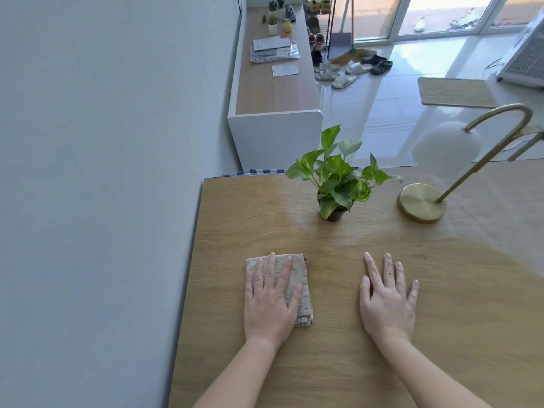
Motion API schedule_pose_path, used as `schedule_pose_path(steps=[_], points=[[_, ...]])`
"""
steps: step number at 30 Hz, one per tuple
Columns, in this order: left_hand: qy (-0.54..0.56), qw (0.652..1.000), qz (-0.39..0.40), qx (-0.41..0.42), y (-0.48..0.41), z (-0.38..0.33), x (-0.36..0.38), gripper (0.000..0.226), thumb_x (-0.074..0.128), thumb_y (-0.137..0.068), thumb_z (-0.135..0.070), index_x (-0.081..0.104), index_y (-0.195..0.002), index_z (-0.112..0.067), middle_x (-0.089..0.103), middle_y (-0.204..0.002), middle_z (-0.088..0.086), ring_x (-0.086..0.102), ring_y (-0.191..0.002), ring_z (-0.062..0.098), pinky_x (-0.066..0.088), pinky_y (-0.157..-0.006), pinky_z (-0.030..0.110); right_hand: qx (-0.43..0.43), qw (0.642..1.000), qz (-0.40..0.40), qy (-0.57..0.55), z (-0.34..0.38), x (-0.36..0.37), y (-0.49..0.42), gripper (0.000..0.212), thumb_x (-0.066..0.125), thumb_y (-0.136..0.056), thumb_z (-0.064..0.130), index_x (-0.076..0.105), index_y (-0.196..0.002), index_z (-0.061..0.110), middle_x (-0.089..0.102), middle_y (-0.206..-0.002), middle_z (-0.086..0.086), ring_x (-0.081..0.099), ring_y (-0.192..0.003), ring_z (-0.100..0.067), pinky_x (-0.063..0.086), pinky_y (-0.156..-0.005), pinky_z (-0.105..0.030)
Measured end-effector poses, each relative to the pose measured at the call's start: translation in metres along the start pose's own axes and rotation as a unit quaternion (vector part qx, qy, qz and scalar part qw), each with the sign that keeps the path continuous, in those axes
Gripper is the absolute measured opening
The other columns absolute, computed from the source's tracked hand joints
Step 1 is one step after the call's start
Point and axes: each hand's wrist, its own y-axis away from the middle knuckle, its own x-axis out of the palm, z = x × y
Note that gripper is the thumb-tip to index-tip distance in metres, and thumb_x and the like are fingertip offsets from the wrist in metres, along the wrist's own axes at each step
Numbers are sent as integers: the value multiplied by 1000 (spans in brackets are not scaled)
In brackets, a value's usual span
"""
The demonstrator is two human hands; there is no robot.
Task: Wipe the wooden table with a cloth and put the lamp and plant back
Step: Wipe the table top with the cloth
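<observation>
Pressing the folded cloth [295, 285] flat, left hand [269, 301] had straight fingers; right hand [387, 301] lay open, empty, on the table [323, 363]. Wiping looked unstarted or finished; cannot tell. Far plant [335, 184] and lamp [424, 201] likely need handling next.

Wooden table [294, 363], folded cloth [300, 278], potted plant [338, 178], brass lamp [421, 203]

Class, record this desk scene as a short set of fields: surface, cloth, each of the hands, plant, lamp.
surface: light wooden table, its left edge along a grey wall
cloth: folded beige fabric cloth, lying flat near the table's left edge
left hand: flat on the cloth, fingers straight
right hand: flat on the bare wood, fingers spread
plant: green leafy plant in a small dark pot, upright, beyond the hands
lamp: brass arched lamp with a white globe shade, standing to the plant's right
</observation>
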Motion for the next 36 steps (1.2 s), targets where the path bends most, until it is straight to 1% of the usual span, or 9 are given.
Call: schedule_pose_path(steps=[7,17,19,21,25,27,31,33,36], points=[[-8,1000,0,1,-69,-12,-11,67,6,-107,-72,-16,-166,-50,-17,-180,-7,-23,-164,20,-9,-134,49,10,1000,-19,14,-3,9,-2,62,12,-103,55,2,-164,55,1,-176,9,3,-165,-16,-4,-132,-50],[-14,1000,-10,12,-196,-24,-40,69,6,-105,-72,-4,-169,-48,-8,-181,-4,-15,-166,21,-7,-135,49,12,997,-72,21,-5,22,-8,62,32,-102,48,26,-164,50,26,-174,3,26,-161,-22,13,-131,-55],[-24,1000,-2,7,-219,-27,-45,73,5,-105,-74,12,-170,-43,-2,-181,1,-14,-166,22,-7,-135,49,10,996,-82,24,-6,23,-9,63,34,-101,47,30,-163,48,29,-173,1,30,-159,-24,16,-130,-56],[-29,1000,-7,1,-235,-30,-52,79,6,-104,-73,39,-164,-34,13,-181,5,-9,-167,22,-7,-135,48,6,996,-84,28,-6,23,-9,63,36,-101,47,30,-164,48,28,-173,1,30,-159,-24,17,-130,-56],[-37,999,-3,-3,-255,-38,-66,83,13,-101,-67,81,-121,-24,31,-175,10,-2,-167,21,-4,-135,47,6,996,-87,27,-8,24,-10,64,38,-100,45,31,-163,47,29,-173,1,29,-160,-24,16,-130,-56],[-47,999,16,-4,-260,-43,-76,79,18,-104,-64,84,-114,-21,25,-177,11,-2,-167,22,-3,-135,45,8,996,-84,30,-8,24,-10,65,38,-99,45,30,-164,47,29,-173,0,29,-160,-24,17,-130,-57],[-49,999,5,-8,-271,-44,-77,71,25,-107,-64,69,-144,-21,12,-181,1,0,-167,21,-6,-135,42,10,996,-87,27,-9,23,-11,64,37,-100,46,31,-163,48,29,-173,1,27,-161,-23,16,-130,-56],[-66,998,16,-7,-272,-42,-71,78,18,-106,-69,72,-139,-24,12,-181,2,-1,-167,21,-5,-135,44,12,996,-82,26,-10,23,-11,63,36,-100,46,30,-164,48,27,-174,1,25,-161,-22,15,-131,-56],[-73,997,35,-3,-272,-40,-72,84,17,-107,-68,77,-130,-15,8,-181,9,-5,-167,22,-5,-135,45,15,997,-73,26,-8,23,-10,64,35,-101,47,26,-164,50,24,-175,3,22,-162,-21,14,-131,-55]])
